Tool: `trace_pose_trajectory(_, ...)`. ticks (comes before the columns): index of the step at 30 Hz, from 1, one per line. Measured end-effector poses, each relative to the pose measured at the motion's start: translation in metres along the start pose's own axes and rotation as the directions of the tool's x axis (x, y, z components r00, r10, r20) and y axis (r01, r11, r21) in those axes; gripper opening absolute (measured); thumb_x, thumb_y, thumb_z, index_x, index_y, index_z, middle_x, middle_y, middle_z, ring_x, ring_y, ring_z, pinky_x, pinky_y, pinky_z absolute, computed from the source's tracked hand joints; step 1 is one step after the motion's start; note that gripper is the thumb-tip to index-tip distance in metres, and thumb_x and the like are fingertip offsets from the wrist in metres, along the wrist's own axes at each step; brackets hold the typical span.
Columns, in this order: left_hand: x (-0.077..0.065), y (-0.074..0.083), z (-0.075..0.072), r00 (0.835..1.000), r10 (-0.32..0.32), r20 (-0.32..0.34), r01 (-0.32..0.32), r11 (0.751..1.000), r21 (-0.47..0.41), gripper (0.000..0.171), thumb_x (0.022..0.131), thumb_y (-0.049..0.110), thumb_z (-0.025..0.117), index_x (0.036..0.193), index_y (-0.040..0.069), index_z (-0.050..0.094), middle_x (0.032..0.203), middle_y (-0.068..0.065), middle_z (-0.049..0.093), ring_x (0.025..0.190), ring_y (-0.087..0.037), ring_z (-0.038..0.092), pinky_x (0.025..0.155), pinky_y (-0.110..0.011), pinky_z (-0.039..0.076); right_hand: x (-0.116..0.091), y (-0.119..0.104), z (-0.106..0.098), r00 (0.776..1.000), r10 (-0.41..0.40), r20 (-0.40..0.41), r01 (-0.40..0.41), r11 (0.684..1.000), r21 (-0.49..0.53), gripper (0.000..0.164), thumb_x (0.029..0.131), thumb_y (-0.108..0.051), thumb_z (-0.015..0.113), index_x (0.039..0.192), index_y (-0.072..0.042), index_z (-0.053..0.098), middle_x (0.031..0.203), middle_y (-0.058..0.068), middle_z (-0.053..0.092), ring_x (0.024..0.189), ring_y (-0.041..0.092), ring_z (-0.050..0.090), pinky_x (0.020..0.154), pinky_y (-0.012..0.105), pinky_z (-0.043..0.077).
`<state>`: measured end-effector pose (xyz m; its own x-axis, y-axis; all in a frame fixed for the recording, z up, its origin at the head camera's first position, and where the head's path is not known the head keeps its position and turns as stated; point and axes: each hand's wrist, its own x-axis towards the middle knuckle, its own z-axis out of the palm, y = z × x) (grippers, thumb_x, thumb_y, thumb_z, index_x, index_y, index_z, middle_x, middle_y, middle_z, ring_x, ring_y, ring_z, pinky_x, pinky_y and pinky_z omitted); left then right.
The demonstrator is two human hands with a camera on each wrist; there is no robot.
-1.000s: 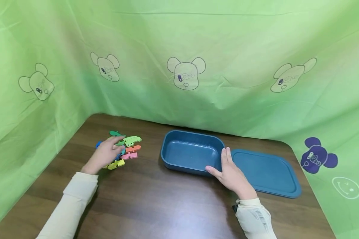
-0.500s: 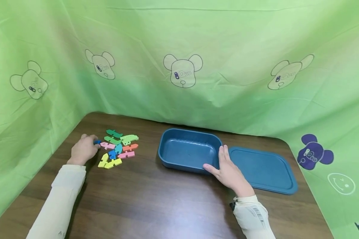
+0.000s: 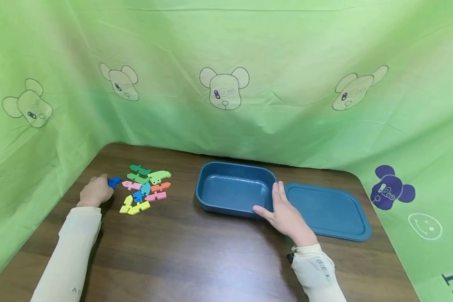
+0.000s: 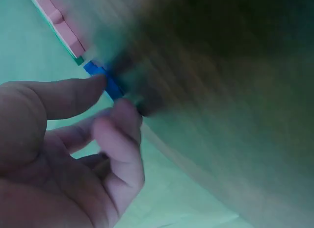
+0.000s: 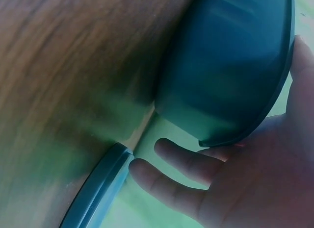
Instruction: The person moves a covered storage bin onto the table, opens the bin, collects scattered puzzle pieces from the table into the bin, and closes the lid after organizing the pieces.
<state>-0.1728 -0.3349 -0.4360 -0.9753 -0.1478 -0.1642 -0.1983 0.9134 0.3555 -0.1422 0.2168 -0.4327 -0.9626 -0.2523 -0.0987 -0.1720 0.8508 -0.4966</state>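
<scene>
from my end, left hand pinching a blue piece left of the colourful pile, roughly sideways, one end facing it, right hand spread straight-ish against the box, long axis left-to-right

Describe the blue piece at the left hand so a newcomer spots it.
On the brown table, left of the open box, lie colourful pieces. The blue piece at the left hand is leftmost, whereas the other deep blue one sits within the cluster.
</scene>
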Motion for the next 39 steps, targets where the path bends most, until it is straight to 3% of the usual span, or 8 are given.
trace_pose_trajectory(6,0.004,0.002,0.001,0.998,-0.055,0.003,0.055,0.998,-0.002,0.048,0.098,0.023,0.054,0.122,-0.017,0.046,0.108,-0.040,0.049,0.100,-0.060,0.053,0.074,-0.064,0.048,0.000,0.000,0.000,1.000,0.003,-0.003,-0.003,1.000,-0.007,0.114,0.094,-0.073,0.047,0.157,0.007,-0.003,0.164,0.026,-0.010,0.144,0.051,0.020,0.109,0.063,0.029)
trace_pose_trajectory(10,0.007,-0.001,0.000,0.998,-0.061,-0.012,0.061,0.998,-0.002,0.037,0.093,0.012,0.050,0.122,-0.011,0.050,0.109,-0.038,0.053,0.102,-0.058,0.054,0.072,-0.062,0.049,0.000,0.001,0.001,1.000,0.004,-0.005,-0.004,1.000,-0.005,0.114,0.093,-0.073,0.048,0.157,0.007,-0.002,0.164,0.026,-0.010,0.143,0.051,0.022,0.109,0.062,0.030)
trace_pose_trajectory(15,0.010,-0.005,-0.004,0.999,-0.049,-0.005,0.049,0.999,-0.012,0.040,0.092,0.010,0.049,0.128,-0.008,0.051,0.115,-0.037,0.054,0.105,-0.057,0.054,0.072,-0.061,0.049,0.001,0.002,0.001,1.000,0.007,-0.005,-0.007,1.000,0.001,0.115,0.093,-0.074,0.048,0.157,0.007,-0.002,0.164,0.026,-0.009,0.142,0.052,0.025,0.108,0.062,0.031)
trace_pose_trajectory(18,0.011,-0.007,-0.005,0.998,-0.067,-0.010,0.067,0.998,-0.020,0.028,0.092,0.013,0.051,0.111,-0.007,0.057,0.105,-0.033,0.056,0.099,-0.054,0.057,0.069,-0.058,0.049,0.002,0.001,0.002,1.000,0.006,-0.006,-0.006,1.000,0.003,0.115,0.093,-0.074,0.049,0.157,0.007,-0.002,0.164,0.027,-0.009,0.141,0.052,0.025,0.108,0.062,0.031)
trace_pose_trajectory(22,0.013,-0.008,-0.007,0.995,-0.097,-0.009,0.097,0.995,-0.034,0.013,0.090,0.012,0.050,0.085,0.002,0.058,0.091,-0.025,0.056,0.088,-0.048,0.058,0.063,-0.053,0.048,0.002,0.001,0.001,1.000,0.008,0.000,-0.008,1.000,0.002,0.115,0.093,-0.074,0.048,0.157,0.007,-0.003,0.164,0.026,-0.010,0.141,0.053,0.024,0.108,0.063,0.031)
trace_pose_trajectory(26,0.013,-0.007,-0.007,0.995,-0.099,-0.003,0.098,0.994,-0.049,0.016,0.092,0.015,0.052,0.083,0.005,0.059,0.089,-0.022,0.057,0.084,-0.043,0.057,0.061,-0.049,0.048,0.001,0.002,0.000,1.000,0.013,0.001,-0.013,1.000,0.003,0.115,0.093,-0.075,0.047,0.157,0.006,-0.003,0.164,0.025,-0.012,0.142,0.052,0.023,0.108,0.063,0.030)
trace_pose_trajectory(33,0.013,-0.003,-0.004,0.996,-0.023,-0.089,0.013,0.993,-0.115,0.033,0.095,0.021,0.056,0.111,-0.008,0.058,0.104,-0.027,0.061,0.090,-0.045,0.058,0.066,-0.052,0.047,0.001,0.001,0.001,1.000,0.010,0.002,-0.010,1.000,0.000,0.116,0.092,-0.076,0.046,0.157,0.006,-0.004,0.164,0.024,-0.013,0.142,0.052,0.024,0.108,0.063,0.031)
trace_pose_trajectory(39,0.016,0.015,-0.004,0.980,0.074,-0.184,-0.111,0.974,-0.198,0.036,0.094,0.017,0.060,0.113,-0.013,0.057,0.098,-0.026,0.061,0.087,-0.040,0.055,0.076,-0.054,0.047,0.001,0.002,0.002,1.000,0.012,0.004,-0.012,1.000,0.005,0.114,0.094,-0.073,0.048,0.157,0.006,-0.005,0.163,0.024,-0.014,0.142,0.052,0.025,0.107,0.062,0.032)
